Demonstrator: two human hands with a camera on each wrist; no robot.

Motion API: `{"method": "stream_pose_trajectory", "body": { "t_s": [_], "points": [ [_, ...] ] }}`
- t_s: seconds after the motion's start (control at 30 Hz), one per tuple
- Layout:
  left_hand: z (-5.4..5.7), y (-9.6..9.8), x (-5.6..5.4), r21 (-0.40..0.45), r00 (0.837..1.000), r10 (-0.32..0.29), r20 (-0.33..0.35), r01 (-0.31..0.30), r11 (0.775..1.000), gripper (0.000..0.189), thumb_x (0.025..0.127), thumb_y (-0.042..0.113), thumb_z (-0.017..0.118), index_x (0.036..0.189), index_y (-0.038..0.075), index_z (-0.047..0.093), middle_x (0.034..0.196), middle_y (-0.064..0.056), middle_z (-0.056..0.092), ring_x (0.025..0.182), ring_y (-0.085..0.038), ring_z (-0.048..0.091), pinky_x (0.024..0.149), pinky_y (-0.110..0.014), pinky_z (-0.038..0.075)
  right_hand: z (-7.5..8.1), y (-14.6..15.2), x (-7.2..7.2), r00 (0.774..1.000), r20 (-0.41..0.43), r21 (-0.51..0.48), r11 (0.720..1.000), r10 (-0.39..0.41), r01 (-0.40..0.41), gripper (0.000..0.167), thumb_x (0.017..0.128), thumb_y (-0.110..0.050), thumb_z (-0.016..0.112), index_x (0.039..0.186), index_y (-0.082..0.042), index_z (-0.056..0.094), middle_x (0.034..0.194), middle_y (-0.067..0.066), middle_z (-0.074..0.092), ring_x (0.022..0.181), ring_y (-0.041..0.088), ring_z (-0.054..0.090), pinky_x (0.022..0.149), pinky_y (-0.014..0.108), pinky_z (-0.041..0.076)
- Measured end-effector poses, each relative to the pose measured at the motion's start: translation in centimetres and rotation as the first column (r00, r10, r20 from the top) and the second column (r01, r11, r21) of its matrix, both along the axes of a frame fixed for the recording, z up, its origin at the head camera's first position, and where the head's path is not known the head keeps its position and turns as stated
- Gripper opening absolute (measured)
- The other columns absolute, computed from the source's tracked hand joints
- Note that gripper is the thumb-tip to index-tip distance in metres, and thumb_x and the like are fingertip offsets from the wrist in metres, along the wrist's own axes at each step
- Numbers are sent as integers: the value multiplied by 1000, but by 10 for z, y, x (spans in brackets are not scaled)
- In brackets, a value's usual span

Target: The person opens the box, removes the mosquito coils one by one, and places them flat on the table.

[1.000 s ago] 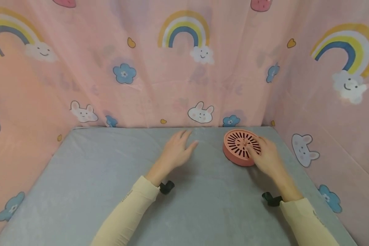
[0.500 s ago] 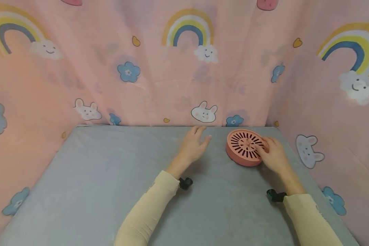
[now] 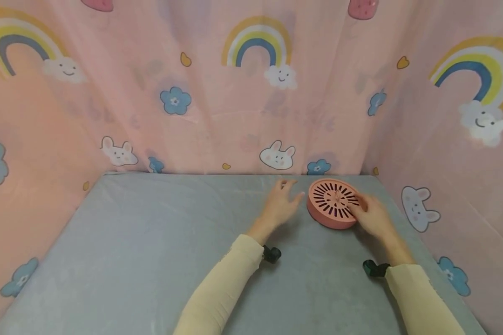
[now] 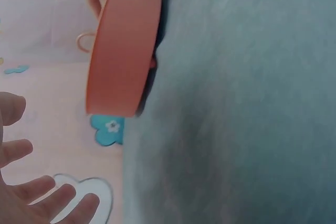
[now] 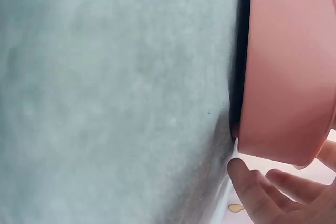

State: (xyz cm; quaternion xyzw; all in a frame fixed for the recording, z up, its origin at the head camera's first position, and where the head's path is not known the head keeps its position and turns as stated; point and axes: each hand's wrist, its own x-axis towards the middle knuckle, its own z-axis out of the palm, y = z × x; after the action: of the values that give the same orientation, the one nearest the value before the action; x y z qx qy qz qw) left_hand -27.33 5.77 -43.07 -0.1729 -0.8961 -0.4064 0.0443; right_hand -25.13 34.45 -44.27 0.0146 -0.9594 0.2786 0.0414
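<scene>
A round pink mosquito coil holder (image 3: 334, 204) with a slotted lid and a small ring on top stands at the back right of the grey-covered table. My right hand (image 3: 374, 215) holds its right side, thumb over the lid's edge. In the right wrist view, the fingers (image 5: 257, 195) reach down beside the wall (image 5: 291, 66); their contact with it is hard to make out. My left hand (image 3: 280, 204) hovers left of the holder, fingers spread and apart from it. The left wrist view shows the holder's side (image 4: 126, 51) and the lid ring (image 4: 84, 42).
Pink cloth with rainbows, rabbits and flowers (image 3: 175, 100) hangs behind and on both sides of the table (image 3: 151, 242). A small dark camera sits on each wrist, the left one (image 3: 271, 254) and the right one (image 3: 375, 268).
My left hand has moved right, towards the mosquito coil holder. My right hand stays at the holder's right side, its thumb now nearer the edge. The holder has hardly moved.
</scene>
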Motion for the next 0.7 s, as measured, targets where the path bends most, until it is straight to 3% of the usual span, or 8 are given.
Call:
{"method": "stream_pose_trajectory", "body": {
  "t_s": [0.23, 0.47, 0.7],
  "points": [
    [-14, 21, 0, 23, 998, -23, 56, 22, 999, 53, 105, 40, 53, 152, 16, 47, 150, -14, 45, 135, -32, 49, 109, -48, 44, -2, -1, 0, 998, 35, -55, 997, -55, 57, 69, 106, -47, 47, 151, 5, 40, 150, 37, 37, 138, 55, 33, 109, 71, 30],
    [-28, 38, 1, 159, 990, -42, 133, 20, 987, 49, 104, 35, 56, 149, 15, 51, 149, -14, 45, 136, -28, 48, 111, -46, 43, -1, -2, 4, 993, 76, -104, 990, -91, 99, 70, 105, -47, 48, 152, 3, 39, 152, 36, 34, 139, 56, 32, 108, 71, 32],
    [-33, 51, 0, 198, 988, -28, 150, -2, 980, 48, 103, 32, 58, 148, 15, 52, 145, -10, 51, 129, -23, 52, 108, -42, 45, 1, -4, 6, 990, 73, -142, 982, -119, 129, 68, 104, -46, 50, 152, 2, 40, 154, 35, 33, 140, 55, 31, 110, 69, 30]
  ]
}}
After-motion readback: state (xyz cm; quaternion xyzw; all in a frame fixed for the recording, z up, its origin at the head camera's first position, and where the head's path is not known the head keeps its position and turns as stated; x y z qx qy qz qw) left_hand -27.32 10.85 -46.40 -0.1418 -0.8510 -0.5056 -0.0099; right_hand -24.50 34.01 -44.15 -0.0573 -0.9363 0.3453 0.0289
